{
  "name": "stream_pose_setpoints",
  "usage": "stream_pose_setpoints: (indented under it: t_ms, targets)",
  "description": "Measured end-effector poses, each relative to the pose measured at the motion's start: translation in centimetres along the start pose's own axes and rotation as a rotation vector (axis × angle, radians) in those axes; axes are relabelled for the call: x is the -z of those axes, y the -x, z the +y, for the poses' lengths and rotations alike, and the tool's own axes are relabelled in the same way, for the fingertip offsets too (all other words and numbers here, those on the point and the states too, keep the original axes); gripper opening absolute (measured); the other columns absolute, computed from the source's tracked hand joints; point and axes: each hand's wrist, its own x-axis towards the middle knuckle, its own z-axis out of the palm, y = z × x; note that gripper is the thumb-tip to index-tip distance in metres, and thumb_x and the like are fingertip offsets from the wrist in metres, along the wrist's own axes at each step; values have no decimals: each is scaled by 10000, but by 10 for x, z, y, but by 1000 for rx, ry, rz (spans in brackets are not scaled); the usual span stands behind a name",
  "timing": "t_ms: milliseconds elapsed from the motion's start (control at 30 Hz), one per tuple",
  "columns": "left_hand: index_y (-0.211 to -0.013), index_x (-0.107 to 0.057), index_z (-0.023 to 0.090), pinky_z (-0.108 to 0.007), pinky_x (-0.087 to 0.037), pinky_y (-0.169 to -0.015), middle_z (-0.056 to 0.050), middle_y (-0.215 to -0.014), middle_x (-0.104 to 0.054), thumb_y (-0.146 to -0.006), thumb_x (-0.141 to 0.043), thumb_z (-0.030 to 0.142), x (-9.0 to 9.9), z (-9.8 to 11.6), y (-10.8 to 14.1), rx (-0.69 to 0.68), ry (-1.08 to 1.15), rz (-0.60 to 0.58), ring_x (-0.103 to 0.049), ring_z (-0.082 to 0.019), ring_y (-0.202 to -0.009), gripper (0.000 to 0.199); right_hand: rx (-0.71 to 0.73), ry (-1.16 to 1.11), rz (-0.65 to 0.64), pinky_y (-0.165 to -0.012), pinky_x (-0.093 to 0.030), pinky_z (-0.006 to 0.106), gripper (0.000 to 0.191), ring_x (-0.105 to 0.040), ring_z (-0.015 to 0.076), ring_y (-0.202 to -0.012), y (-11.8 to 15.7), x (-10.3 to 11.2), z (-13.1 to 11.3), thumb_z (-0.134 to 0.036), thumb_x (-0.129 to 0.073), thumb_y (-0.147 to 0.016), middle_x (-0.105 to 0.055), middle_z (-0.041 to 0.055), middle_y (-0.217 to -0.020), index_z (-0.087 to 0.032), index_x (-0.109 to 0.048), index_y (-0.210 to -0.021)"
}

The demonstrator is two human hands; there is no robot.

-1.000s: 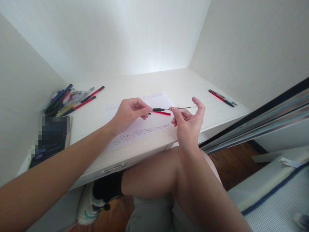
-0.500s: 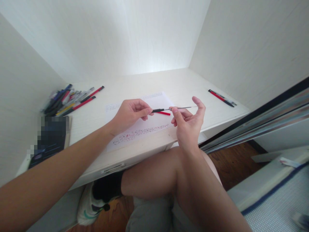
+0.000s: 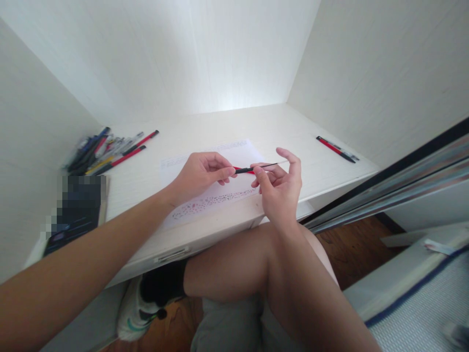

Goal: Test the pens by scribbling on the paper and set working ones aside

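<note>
My left hand (image 3: 203,172) pinches a short black pen part (image 3: 242,171) between thumb and fingers. Between the thumb and forefinger of my right hand (image 3: 279,188) is a thin pen refill (image 3: 273,164), dark with a pale far end, pointing right. The black part and the refill line up end to end, and the right fingertips hide the place where they meet. Other fingers of my right hand stand out loosely. A red pen barrel (image 3: 250,172) shows just behind the black part, partly covered. Beneath both hands lies a sheet of paper (image 3: 234,193) with handwriting.
Several pens (image 3: 106,149) are heaped at the desk's left rear. At the right, a red and black pen (image 3: 335,148) lies beside a clear one. A dark, partly pixelated device (image 3: 82,210) rests at the left edge. The desk (image 3: 205,124) has walls behind and beside it.
My right hand has moved left toward my left hand. The silvery stretch seen between the black part and my right fingertips no longer shows.
</note>
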Motion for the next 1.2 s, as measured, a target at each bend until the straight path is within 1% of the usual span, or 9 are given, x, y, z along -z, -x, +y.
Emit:
stream_pose_setpoints:
  t_ms: [167,333,567,667,767,867,933,1067,1200]
  targets:
    - [-859,-790,181,-314,-614,-703,-69,-812,-801,-829,-827,330,-1,0,3,8,29,-57,-734,-181,-712,156,2,-73,-71,-582,-572,349,634,-726,199,-751,0,0,-2,-574,-498,-1062,-741,123,-1166,-310,-334,-1615]
    - [-983,-807,200,-324,-638,-727,-80,-906,-820,-826,-847,336,0,-8,3,16,68,-137,-766,-202,-779,212,-13,-83,-136,-537,-556,329,722,-735,214,-820,0,-1,-3,-610,-471,-1061,-736,121,-1192,-342,-244,-1693]
    - [-1154,-771,187,-339,-653,-790,-95,-1024,-811,-865,-829,315,0,-11,3,2,169,-259,-777,-195,-826,321,1,-62,-160,-609,-604,338,823,-721,218,-841,-4,2,-5,-547,-590,-1028,-724,98,-1189,-374,-174,-1717]
    - [-1088,-773,166,-351,-652,-787,-94,-994,-797,-863,-833,311,0,-10,1,4,222,-189,-767,-184,-768,275,30,-8,-129,-619,-601,338,814,-714,218,-857,-11,7,0,-578,-550,-1037,-715,100,-1198,-373,-158,-1720]
    - [-1090,-758,163,-365,-648,-804,-85,-972,-779,-850,-850,331,4,-16,-5,11,374,-46,-766,-185,-790,308,65,114,-91,-703,-609,374,686,-715,233,-922,-21,16,6,-492,-565,-1039,-727,117,-1202,-303,-353,-1664]
    - [-1108,-747,163,-379,-640,-872,-74,-983,-759,-828,-868,300,9,-23,-11,31,552,53,-769,-183,-854,334,119,361,-221,-877,-592,459,463,-713,263,-979,-31,22,10,-348,-690,-954,-752,145,-1193,-198,-664,-1392]
    - [-1041,-747,154,-380,-630,-921,-62,-968,-739,-815,-871,260,11,-24,-13,41,608,94,-765,-178,-885,279,164,546,-355,-963,-553,502,303,-707,286,-1002,-38,22,9,-249,-723,-899,-767,155,-1158,-175,-756,-1191]
    - [-919,-723,136,-381,-627,-938,-64,-956,-718,-808,-853,202,12,-25,-16,22,547,191,-747,-176,-899,183,189,714,-486,-920,-541,465,246,-704,277,-937,-54,17,2,-120,-608,-908,-785,149,-1028,-162,-769,-1088]
    - [-989,-730,133,-357,-643,-828,-90,-1048,-722,-846,-790,202,13,-31,-20,46,443,308,-733,-154,-802,170,146,572,-444,-824,-555,410,287,-703,226,-818,-75,15,-3,-119,-640,-869,-775,109,-931,-149,-731,-1140]
